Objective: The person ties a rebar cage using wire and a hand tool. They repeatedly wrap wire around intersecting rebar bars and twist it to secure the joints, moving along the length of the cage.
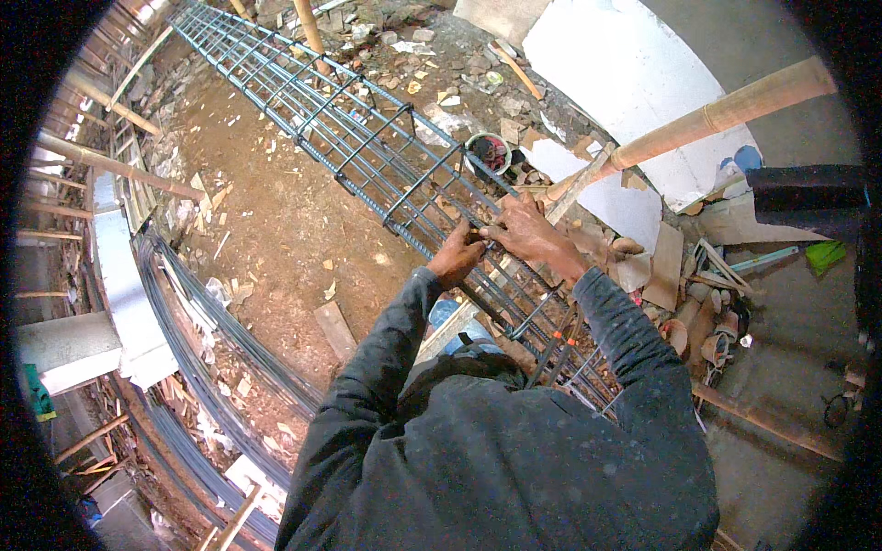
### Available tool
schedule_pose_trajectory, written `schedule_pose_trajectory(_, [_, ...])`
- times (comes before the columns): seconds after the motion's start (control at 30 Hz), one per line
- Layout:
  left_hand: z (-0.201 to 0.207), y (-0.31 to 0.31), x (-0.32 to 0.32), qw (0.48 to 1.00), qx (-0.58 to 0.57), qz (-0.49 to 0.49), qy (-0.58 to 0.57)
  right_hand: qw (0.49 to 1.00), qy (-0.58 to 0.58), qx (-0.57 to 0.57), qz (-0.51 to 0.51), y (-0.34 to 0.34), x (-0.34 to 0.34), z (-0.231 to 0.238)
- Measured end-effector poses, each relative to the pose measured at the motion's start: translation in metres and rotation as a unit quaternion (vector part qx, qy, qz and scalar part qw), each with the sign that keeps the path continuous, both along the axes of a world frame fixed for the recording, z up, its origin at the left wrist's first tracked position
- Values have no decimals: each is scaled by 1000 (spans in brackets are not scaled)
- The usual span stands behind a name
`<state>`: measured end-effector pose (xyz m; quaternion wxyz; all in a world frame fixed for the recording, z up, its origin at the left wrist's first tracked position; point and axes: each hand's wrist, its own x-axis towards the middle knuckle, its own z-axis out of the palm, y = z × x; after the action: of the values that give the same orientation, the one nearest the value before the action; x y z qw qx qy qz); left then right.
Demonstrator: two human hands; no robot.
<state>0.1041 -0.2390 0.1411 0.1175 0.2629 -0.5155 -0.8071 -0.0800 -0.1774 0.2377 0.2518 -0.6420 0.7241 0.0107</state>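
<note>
A long rebar cage (354,138), made of ribbed steel bars with square stirrups, runs from the far left to beneath my arms. My left hand (457,253) has its fingers closed at a stirrup on the cage. Close beside it, my right hand (535,235) grips at the same spot, thumb and fingers bent down onto the bars. Their fingertips almost meet. Any small wire between them is too small to make out. Nearer my body, a tool with orange-red marked handles (558,342) rests on the cage, partly hidden.
Bamboo poles (707,124) slant in from the right. Long loose rebar (230,340) lies bundled on the left. A bucket (488,154) stands past my right hand, near white boards (616,83) and rubble. Wood chips litter the dirt floor (276,220).
</note>
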Motion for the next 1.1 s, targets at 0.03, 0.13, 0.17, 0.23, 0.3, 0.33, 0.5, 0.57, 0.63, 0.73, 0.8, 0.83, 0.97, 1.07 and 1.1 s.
schedule_pose_trajectory(0.03, [1, -1, 1, 1000, -19, -7, -12, 1000, -8, -29, -1, 3, -1, 0])
schedule_pose_trajectory(0.13, [7, -1, 3, 997, -67, -12, -37, 992, -74, -104, -24, 9, -1, 2])
schedule_pose_trajectory(0.17, [10, -1, 2, 996, -77, -6, -40, 986, -103, -127, -39, 11, -1, 3])
schedule_pose_trajectory(0.23, [16, -2, 1, 997, -63, -7, -51, 966, -164, -180, -89, 16, 0, 7])
schedule_pose_trajectory(0.3, [22, -5, 0, 997, -14, -25, -68, 952, -167, -239, -97, 24, 2, 14])
schedule_pose_trajectory(0.33, [24, -6, 0, 997, -15, -31, -66, 949, -139, -272, -79, 30, 3, 18])
schedule_pose_trajectory(0.5, [29, -8, 1, 998, -4, -45, -40, 957, -123, -259, -29, 63, 17, 37])
schedule_pose_trajectory(0.57, [29, -6, 1, 999, -9, -30, -10, 954, -107, -278, -32, 69, 24, 37])
schedule_pose_trajectory(0.63, [28, -5, 0, 1000, -14, -22, -1, 945, -131, -285, -92, 71, 30, 32])
schedule_pose_trajectory(0.73, [26, -5, -1, 999, -20, -20, -18, 919, -192, -260, -225, 69, 33, 19])
schedule_pose_trajectory(0.8, [24, -6, -1, 999, -22, -21, -23, 917, -179, -238, -265, 68, 29, 10])
schedule_pose_trajectory(0.83, [23, -6, -1, 999, -21, -20, -35, 917, -182, -238, -264, 68, 27, 5])
schedule_pose_trajectory(0.97, [21, -4, -2, 999, -7, 8, -45, 908, -191, -240, -287, 66, 28, -8])
schedule_pose_trajectory(1.07, [21, 0, -4, 998, 11, 57, -37, 899, -180, -264, -299, 63, 33, -3])
schedule_pose_trajectory(1.1, [21, 1, -5, 996, 17, 75, -37, 896, -166, -264, -315, 61, 34, 1])
